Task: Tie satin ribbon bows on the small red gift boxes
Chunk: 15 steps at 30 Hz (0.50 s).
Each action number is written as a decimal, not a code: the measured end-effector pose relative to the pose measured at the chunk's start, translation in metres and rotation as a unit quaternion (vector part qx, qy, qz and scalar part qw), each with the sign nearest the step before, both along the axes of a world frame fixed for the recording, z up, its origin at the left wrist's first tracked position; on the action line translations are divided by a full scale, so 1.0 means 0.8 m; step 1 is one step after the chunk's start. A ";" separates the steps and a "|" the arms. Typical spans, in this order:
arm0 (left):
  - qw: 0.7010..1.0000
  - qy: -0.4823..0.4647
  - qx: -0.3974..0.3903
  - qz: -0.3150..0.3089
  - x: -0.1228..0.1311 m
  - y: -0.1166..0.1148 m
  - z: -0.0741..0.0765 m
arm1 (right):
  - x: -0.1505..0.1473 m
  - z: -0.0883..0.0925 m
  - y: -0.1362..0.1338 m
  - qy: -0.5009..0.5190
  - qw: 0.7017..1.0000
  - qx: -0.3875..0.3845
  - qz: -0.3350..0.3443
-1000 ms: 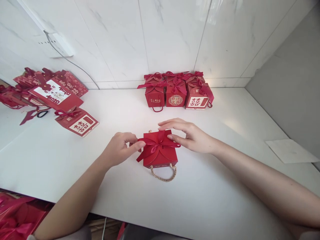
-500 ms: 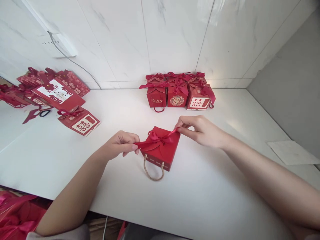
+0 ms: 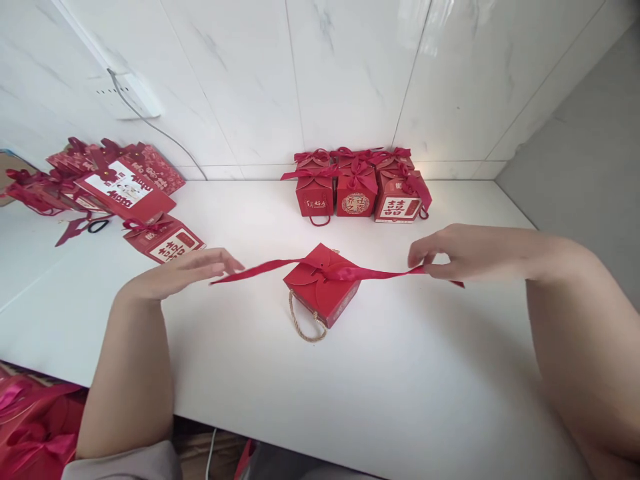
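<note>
Left hand: your left hand point(image 3: 175, 272) is open, with the fingers stretched out flat and loose just above the table point(image 3: 400, 400). It grips nothing. Its fingertips sit right by the left tail of the ribbon point(image 3: 380, 273), and whether they touch it cannot be told.
Right hand: your right hand point(image 3: 443, 255) pinches the ribbon between thumb and forefinger close to its right end. A short tail pokes out past the hand.
Ribbon: dark red satin, drawn out in one nearly straight line between your two hands and crossing the top of the red gift box point(image 3: 325, 297).
Red gift box: it stands on the table between your hands, turned corner-on to you, with its curved top flaps closed.
Rope handle: the rope handle point(image 3: 303, 328) hangs from the box's near side and rests on the table.
Behind: a cluster of assembled gift boxes point(image 3: 356, 193) with tied bows stands against the tiled wall, well apart from your box.
Far left: a pile of flat boxes point(image 3: 120, 190) lies there, and one flat box point(image 3: 167, 241) lies near your left hand.
</note>
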<state>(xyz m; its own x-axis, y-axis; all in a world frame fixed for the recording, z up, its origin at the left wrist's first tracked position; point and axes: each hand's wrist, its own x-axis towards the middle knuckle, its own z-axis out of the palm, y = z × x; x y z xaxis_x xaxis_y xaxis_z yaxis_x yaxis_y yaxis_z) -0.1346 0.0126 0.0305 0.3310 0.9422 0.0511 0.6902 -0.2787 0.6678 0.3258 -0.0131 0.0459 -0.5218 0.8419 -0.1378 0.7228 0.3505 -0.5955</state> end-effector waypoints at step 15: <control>0.983 -0.023 0.140 -0.119 0.124 -0.036 -0.025 | -0.096 -0.023 -0.018 0.087 0.991 0.097 0.040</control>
<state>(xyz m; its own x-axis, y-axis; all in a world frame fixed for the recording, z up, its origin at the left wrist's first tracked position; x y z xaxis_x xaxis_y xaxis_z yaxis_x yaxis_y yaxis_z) -0.0357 -0.0159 0.0101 0.5317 0.7854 0.3169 0.5546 -0.6057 0.5706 0.2487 -0.0276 0.0274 -0.5902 0.7982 0.1206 0.5801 0.5233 -0.6242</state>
